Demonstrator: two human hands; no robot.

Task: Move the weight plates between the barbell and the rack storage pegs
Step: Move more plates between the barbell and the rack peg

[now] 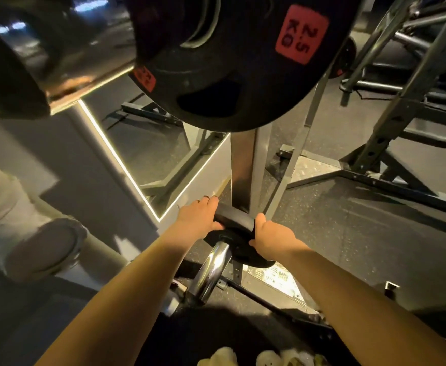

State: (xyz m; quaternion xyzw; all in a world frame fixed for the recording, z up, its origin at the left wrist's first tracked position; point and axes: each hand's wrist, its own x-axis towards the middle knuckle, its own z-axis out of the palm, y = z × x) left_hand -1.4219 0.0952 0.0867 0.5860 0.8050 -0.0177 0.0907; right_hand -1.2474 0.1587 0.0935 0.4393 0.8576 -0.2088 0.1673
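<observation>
Both hands are clamped on a small black weight plate (233,223) down at about 6 o'clock from center: left hand (199,216) curled over its left edge, right hand (270,240) gripping the right edge. The plate sits on a chrome storage peg (211,270) that sticks out toward the camera from the grey rack upright (244,167). Up at 12 o'clock a bigger black plate (232,62) with a red 2.5 KG label (301,34) hangs on the same rack. A lit-edged mirror (147,143) is at 9 o'clock, and the floor (348,228) is speckled rubber.
</observation>
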